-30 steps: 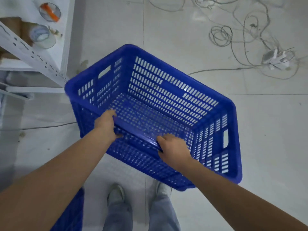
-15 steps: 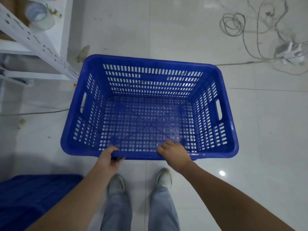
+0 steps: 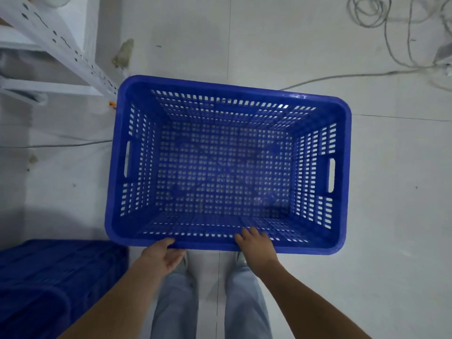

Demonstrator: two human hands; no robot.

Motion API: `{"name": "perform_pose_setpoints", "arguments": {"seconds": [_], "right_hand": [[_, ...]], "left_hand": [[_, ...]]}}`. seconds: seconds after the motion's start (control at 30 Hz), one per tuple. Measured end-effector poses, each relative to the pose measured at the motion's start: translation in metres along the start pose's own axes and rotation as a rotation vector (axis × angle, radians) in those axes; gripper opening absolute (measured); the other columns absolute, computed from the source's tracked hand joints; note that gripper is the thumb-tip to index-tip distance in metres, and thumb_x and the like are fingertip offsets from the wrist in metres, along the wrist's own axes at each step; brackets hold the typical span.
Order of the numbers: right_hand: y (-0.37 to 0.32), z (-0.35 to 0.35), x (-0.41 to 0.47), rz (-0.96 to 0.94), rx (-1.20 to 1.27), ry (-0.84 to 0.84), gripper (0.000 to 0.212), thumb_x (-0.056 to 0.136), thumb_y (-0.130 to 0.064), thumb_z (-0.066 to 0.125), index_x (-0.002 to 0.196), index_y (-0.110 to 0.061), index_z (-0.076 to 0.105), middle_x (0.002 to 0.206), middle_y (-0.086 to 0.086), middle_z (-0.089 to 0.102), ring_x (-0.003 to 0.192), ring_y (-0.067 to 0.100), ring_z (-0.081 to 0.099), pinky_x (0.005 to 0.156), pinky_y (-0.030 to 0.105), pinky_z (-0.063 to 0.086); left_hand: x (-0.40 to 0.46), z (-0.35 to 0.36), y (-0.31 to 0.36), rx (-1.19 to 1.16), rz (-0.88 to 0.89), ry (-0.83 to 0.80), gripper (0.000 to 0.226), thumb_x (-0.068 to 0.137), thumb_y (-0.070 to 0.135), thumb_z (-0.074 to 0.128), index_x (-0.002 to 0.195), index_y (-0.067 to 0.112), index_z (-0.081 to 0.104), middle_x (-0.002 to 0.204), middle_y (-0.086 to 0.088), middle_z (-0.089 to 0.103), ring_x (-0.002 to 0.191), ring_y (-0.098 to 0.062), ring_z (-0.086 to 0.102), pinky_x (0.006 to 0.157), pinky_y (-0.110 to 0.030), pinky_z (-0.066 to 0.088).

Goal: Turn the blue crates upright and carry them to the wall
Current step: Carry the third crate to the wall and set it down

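A blue perforated plastic crate (image 3: 342,133) is upright with its open top facing me, level above the pale tiled floor, and it is empty. My left hand (image 3: 163,255) grips the near rim from below, left of centre. My right hand (image 3: 256,245) holds the same rim right of centre, fingers curled over into the crate. A second blue crate (image 3: 56,285) lies at the lower left, showing a solid ribbed face; its far side is cut off by the frame edge.
A white perforated metal shelf post (image 3: 61,42) slants down to the crate's far left corner. Loose grey cables (image 3: 381,33) lie on the floor at the upper right. My legs and shoes (image 3: 210,302) are below the crate.
The crate has swung from tilted toward me to level and upright, and it has come closer under my view. Both hands have stayed on the near rim.
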State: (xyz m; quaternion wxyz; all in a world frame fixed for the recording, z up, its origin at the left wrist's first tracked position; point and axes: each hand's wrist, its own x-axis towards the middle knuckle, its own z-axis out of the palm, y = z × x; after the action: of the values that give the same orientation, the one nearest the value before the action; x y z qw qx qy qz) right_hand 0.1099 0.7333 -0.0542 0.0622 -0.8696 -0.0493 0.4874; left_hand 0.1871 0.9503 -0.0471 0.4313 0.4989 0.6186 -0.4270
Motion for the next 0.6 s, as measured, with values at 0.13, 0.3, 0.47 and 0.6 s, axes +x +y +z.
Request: {"name": "perform_pose_setpoints", "arguments": {"seconds": [0.13,0.3,0.47,0.6], "right_hand": [[0.015,-0.014,0.002,0.02,0.219,-0.087,0.045,0.093,-0.028,0.052,0.135,-0.015,0.044,0.138,0.008,0.044,0.127,0.027,0.041,0.098,0.041,0.04],[0.07,-0.066,0.007,0.184,0.631,0.191,0.03,0.097,-0.03,0.044,0.111,-0.008,0.061,0.119,0.011,0.055,0.105,0.031,0.056,0.079,0.034,0.044],[0.143,-0.103,0.002,0.636,0.732,0.666,0.036,0.093,-0.016,0.048,0.126,-0.002,0.051,0.132,0.014,0.044,0.119,0.032,0.044,0.084,0.04,0.044],[0.181,-0.094,0.0,0.933,0.753,0.694,0.052,0.086,-0.008,0.048,0.134,0.005,0.036,0.143,0.019,0.032,0.13,0.036,0.03,0.1,0.047,0.036]], "left_hand": [[-0.005,-0.007,0.019,0.432,0.13,0.162,0.022,0.094,0.017,0.055,0.08,-0.001,0.053,0.074,-0.021,0.061,0.065,-0.031,0.059,0.059,-0.036,0.05],[-0.023,-0.012,0.083,0.872,0.538,0.373,0.028,0.091,0.025,0.05,0.09,-0.002,0.059,0.079,-0.014,0.06,0.067,-0.026,0.055,0.061,-0.035,0.049],[-0.03,-0.016,0.152,0.935,0.832,0.519,0.04,0.087,0.03,0.056,0.11,-0.002,0.051,0.105,-0.022,0.058,0.093,-0.039,0.059,0.074,-0.043,0.052],[-0.013,-0.02,0.183,0.893,0.789,0.578,0.057,0.08,0.034,0.063,0.123,-0.003,0.049,0.12,-0.026,0.057,0.104,-0.045,0.058,0.087,-0.054,0.052]]}}
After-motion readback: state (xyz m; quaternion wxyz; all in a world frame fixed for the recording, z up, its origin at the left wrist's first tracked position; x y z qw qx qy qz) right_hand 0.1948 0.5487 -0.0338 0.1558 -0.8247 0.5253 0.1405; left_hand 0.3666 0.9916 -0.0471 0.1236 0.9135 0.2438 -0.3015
